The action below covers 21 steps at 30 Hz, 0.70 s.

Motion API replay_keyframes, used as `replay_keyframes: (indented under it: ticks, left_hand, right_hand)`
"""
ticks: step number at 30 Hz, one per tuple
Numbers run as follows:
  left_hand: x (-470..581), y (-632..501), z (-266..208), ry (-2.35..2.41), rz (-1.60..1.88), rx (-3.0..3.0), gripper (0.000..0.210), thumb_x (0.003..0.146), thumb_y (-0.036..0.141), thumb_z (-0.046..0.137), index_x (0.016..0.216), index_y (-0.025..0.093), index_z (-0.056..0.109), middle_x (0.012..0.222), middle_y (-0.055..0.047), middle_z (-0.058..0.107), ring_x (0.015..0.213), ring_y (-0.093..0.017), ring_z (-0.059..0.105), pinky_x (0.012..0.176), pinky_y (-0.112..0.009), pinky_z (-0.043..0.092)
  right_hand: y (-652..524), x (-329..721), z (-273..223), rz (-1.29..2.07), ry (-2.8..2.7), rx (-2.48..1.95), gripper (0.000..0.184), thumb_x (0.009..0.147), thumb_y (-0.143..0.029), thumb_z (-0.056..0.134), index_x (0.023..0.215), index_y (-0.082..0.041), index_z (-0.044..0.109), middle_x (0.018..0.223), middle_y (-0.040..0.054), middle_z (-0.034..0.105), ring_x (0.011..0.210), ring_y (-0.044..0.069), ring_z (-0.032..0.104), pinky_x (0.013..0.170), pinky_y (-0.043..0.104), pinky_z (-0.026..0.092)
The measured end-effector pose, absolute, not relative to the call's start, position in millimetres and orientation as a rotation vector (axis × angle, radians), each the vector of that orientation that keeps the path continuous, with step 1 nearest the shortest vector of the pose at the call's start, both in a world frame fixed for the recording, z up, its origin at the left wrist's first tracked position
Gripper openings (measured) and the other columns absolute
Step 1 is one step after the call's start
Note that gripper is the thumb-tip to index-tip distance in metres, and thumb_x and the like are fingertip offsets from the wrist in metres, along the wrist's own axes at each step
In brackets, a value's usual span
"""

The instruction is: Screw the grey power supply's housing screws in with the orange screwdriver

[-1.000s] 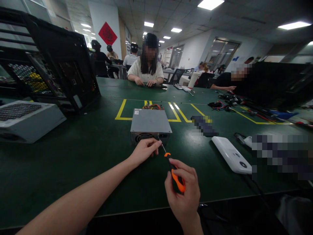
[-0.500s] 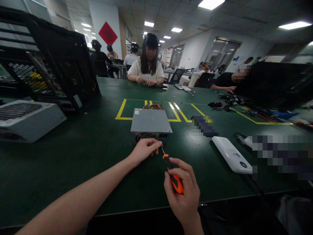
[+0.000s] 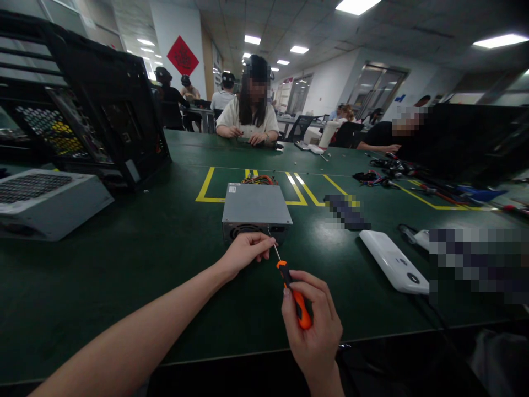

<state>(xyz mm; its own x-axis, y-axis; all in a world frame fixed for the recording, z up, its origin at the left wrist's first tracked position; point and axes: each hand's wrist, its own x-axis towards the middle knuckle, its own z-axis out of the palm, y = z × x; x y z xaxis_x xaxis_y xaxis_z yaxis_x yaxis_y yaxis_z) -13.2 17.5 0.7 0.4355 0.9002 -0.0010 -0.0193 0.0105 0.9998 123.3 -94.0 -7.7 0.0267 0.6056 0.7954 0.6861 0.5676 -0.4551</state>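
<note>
A grey metal computer power supply [image 3: 257,203] lies on the green table, its fan grille and socket side toward me. My right hand [image 3: 316,317] is closed around the orange and black handle of a screwdriver [image 3: 294,292]. The thin shaft slopes up and left to the near face of the power supply. My left hand [image 3: 250,248] is pinched around the shaft close to its tip, just in front of that face. Whether a screw is between those fingertips is hidden. A bundle of coloured wires [image 3: 260,180] comes out behind the power supply.
At left stand a black computer case [image 3: 136,121] and another grey power supply [image 3: 78,212]. To the right lie a white device [image 3: 392,262] with a cable and tangled wires [image 3: 386,165]. Yellow tape [image 3: 202,190] marks the table. A person [image 3: 248,110] sits across.
My right hand has shifted slightly right, and its fingers sit differently on the handle, which appears turned a little. My left hand and the power supply stay nearly in place.
</note>
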Motion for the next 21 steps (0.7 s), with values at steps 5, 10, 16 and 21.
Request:
replay_keyframes:
  ticks: [5,10,16,21]
  left_hand:
    - [-14,18,1,0.864,0.860,1.359,0.033,0.077,0.044,0.057,0.085,0.013,0.066,0.057,0.003,0.052,0.050,-0.006,0.040,0.049,-0.021,0.028]
    - [-14,19,3,0.865,0.843,1.350,0.032,0.077,0.043,0.057,0.086,0.014,0.066,0.057,0.002,0.052,0.050,-0.007,0.040,0.050,-0.021,0.029]
    - [-13,20,3,0.848,0.831,1.340,0.032,0.077,0.042,0.057,0.087,0.013,0.066,0.058,0.002,0.052,0.052,-0.007,0.040,0.050,-0.021,0.028]
    - [-13,20,1,0.831,0.840,1.345,0.033,0.078,0.042,0.056,0.091,0.013,0.066,0.059,0.002,0.053,0.052,-0.007,0.040,0.051,-0.021,0.028]
  right_hand:
    - [-93,122,-15,-0.008,-1.515,-1.111,0.029,0.076,-0.007,0.058,0.102,-0.016,0.047,0.098,0.0079,0.057,0.091,0.015,0.059,0.071,0.027,0.054]
    - [-91,121,-14,-0.109,-1.520,-1.122,0.031,0.072,-0.005,0.062,0.098,-0.015,0.047,0.094,0.0064,0.059,0.086,0.014,0.060,0.068,0.025,0.054]
    - [-90,121,-6,-0.218,-1.552,-1.151,0.026,0.073,-0.005,0.062,0.093,-0.016,0.050,0.093,0.0054,0.059,0.087,0.014,0.059,0.075,0.029,0.051]
    - [-91,122,-6,-0.192,-1.519,-1.131,0.027,0.073,-0.008,0.064,0.096,-0.016,0.052,0.096,0.0066,0.058,0.089,0.015,0.058,0.077,0.030,0.051]
